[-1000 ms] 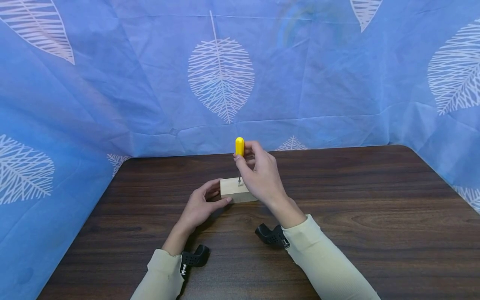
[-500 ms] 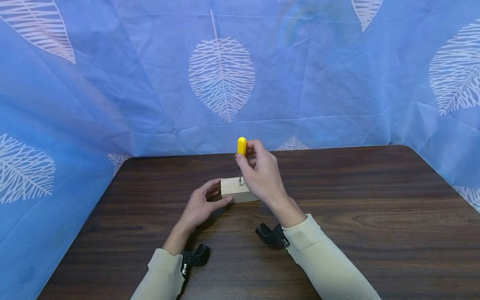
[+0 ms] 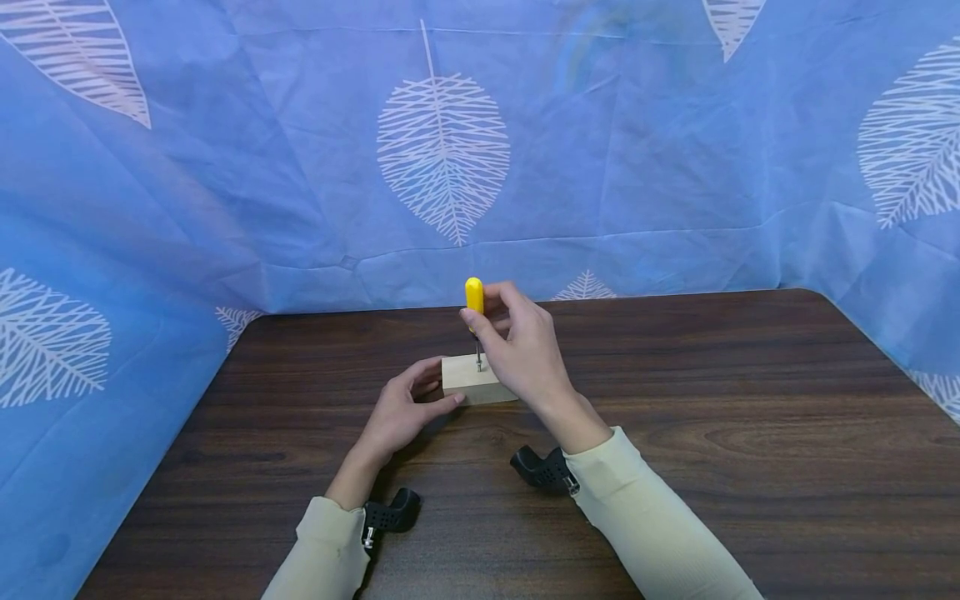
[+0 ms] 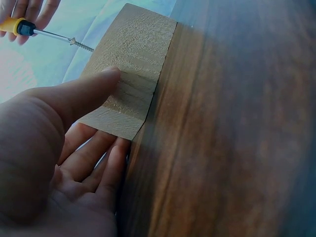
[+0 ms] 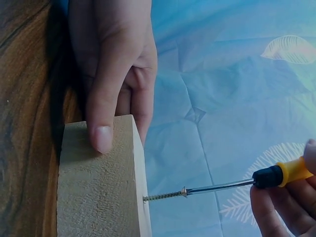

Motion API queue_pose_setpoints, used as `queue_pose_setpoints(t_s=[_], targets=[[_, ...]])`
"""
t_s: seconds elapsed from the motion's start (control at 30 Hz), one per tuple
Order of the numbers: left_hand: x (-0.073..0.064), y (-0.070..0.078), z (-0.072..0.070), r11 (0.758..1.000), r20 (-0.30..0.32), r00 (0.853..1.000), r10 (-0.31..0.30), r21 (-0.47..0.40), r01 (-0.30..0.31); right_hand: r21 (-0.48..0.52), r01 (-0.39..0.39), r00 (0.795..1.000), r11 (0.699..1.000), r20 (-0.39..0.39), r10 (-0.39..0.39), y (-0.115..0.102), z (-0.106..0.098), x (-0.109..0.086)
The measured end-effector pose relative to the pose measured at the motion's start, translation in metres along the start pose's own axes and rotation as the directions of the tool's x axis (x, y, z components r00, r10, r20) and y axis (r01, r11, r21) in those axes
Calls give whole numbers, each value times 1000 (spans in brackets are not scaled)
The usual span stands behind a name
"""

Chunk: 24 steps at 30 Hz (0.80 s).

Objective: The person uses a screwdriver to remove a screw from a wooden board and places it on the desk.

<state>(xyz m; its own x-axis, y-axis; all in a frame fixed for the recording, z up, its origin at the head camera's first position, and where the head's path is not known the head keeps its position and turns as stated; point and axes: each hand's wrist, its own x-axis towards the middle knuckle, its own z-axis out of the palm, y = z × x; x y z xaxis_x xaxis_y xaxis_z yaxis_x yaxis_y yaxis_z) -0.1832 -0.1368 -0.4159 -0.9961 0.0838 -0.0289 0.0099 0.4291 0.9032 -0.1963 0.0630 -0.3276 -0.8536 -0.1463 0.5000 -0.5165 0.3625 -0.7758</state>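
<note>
A pale wooden block (image 3: 472, 387) lies on the dark table, its left end gripped by my left hand (image 3: 401, 412), thumb on the near face and fingers round the end. From the block's top face a screw (image 5: 165, 196) stands up, most of its thread showing. A yellow-handled screwdriver (image 3: 474, 297) with a black collar has its tip at the screw head. The fingertips and thumb of my right hand (image 3: 525, 342) pinch the handle. That hand covers the right end of the block in the head view.
The dark wood-grain table (image 3: 712, 400) reaches back to a blue cloth (image 3: 637, 167) printed with white leaves, which hangs behind and at both sides. Black wrist mounts (image 3: 393, 511) sit at both sleeve cuffs, low over the table.
The screwdriver handle tips slightly right, then back left to lean a little left now, with my right fingers shifting along. The block and my left hand stay nearly still.
</note>
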Motion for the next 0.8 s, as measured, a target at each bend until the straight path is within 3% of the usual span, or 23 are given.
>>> queue_pose_setpoints(t_s=[0.57,0.8], targets=[[0,-1,1,1000,-1,1000,3,3,-3,-13,-11,1000,1000,22,11,-1,-1,-1],[0,-1,1,1000,-4,1000,3,7,-3,30,-22,999,999,40,21,-1,0,-1]])
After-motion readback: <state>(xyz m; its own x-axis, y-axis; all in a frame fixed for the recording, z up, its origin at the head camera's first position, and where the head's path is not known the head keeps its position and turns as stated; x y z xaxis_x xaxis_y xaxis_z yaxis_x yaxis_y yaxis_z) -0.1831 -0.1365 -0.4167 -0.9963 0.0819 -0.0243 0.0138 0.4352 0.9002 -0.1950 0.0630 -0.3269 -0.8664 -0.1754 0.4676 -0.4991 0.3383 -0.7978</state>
